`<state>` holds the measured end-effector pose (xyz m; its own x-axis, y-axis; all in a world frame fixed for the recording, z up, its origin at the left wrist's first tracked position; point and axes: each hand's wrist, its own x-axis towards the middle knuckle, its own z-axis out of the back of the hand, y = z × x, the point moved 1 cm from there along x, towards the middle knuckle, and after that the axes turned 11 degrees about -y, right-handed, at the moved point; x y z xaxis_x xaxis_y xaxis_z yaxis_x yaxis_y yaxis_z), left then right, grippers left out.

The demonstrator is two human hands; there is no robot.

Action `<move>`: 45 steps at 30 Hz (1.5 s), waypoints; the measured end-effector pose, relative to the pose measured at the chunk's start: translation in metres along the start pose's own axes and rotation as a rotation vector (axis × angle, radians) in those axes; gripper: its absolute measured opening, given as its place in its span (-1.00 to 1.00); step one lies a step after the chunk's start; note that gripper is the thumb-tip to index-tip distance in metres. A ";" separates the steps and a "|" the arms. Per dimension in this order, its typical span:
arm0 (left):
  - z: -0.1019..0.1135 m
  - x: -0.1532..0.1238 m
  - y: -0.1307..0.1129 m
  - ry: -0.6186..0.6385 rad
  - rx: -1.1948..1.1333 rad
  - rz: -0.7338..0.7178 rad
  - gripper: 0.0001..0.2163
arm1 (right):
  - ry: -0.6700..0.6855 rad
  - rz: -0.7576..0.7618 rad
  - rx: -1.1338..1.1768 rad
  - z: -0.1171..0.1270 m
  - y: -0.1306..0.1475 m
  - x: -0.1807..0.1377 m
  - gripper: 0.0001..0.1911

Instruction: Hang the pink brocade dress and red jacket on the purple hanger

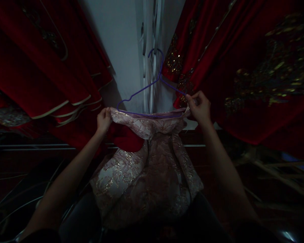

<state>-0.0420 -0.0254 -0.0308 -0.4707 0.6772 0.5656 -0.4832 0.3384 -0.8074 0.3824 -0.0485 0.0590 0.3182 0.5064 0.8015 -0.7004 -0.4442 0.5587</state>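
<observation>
Read from the centre of view, the left hand [104, 119] at nine o'clock pinches one top corner of a pink-and-gold brocade garment [126, 172]; the right hand [199, 105], toward three, grips the other corner beside the end of a purple hanger [158, 79]. The garment drapes down to six o'clock, a red patch [129, 138] showing at seven. The hanger's hook points to twelve, before a pale upright surface [121, 40]. Red garments [48, 67] hang at ten, gold-sequinned red cloth [245, 54] at two.
</observation>
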 end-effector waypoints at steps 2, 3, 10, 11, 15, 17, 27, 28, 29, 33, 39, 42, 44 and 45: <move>0.000 0.000 0.003 -0.006 0.022 -0.011 -0.67 | 0.000 0.001 -0.003 0.001 0.001 0.000 -0.59; 0.000 -0.001 0.004 -0.009 0.030 -0.012 -0.67 | 0.001 0.002 -0.005 0.001 0.001 0.000 -0.59; 0.000 -0.004 0.006 -0.022 0.084 -0.039 -0.64 | -0.001 -0.002 -0.011 0.000 -0.001 0.001 -0.61; 0.000 -0.003 0.006 -0.026 0.095 -0.053 -0.64 | -0.001 -0.002 -0.008 0.000 -0.001 0.001 -0.61; -0.004 0.007 -0.003 -0.061 0.147 -0.162 -0.63 | 0.021 -0.005 0.004 0.001 0.001 -0.001 -0.63; -0.012 0.014 -0.019 -0.059 0.169 -0.247 -0.62 | 0.032 -0.009 0.005 0.001 0.001 -0.002 -0.64; -0.044 0.012 -0.073 0.045 0.049 -0.310 -0.62 | 0.008 -0.003 -0.002 0.004 0.001 0.000 -0.60; -0.039 0.011 -0.063 0.022 0.031 -0.263 -0.62 | 0.010 -0.001 -0.004 0.005 0.002 0.000 -0.60; -0.033 0.011 -0.052 0.003 0.019 -0.211 -0.61 | 0.011 0.000 -0.003 0.006 0.002 0.000 -0.60; -0.004 0.007 -0.010 -0.049 0.050 -0.068 -0.63 | 0.014 -0.015 0.012 0.003 0.002 -0.001 -0.62; 0.016 -0.004 -0.002 -0.029 0.089 -0.064 -0.64 | 0.013 -0.008 0.003 -0.002 0.001 -0.004 -0.61; 0.014 -0.005 -0.003 -0.039 0.090 -0.073 -0.63 | 0.013 -0.002 -0.011 0.000 0.001 -0.003 -0.60; 0.013 -0.003 0.001 -0.048 0.100 -0.082 -0.63 | 0.018 0.003 -0.011 0.001 0.001 -0.003 -0.60; 0.011 -0.002 0.002 -0.053 0.105 -0.089 -0.63 | 0.022 0.004 -0.010 0.001 0.001 -0.003 -0.60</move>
<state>-0.0508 -0.0334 -0.0319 -0.4597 0.6112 0.6443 -0.5978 0.3235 -0.7334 0.3814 -0.0508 0.0577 0.3015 0.5205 0.7989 -0.7081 -0.4388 0.5532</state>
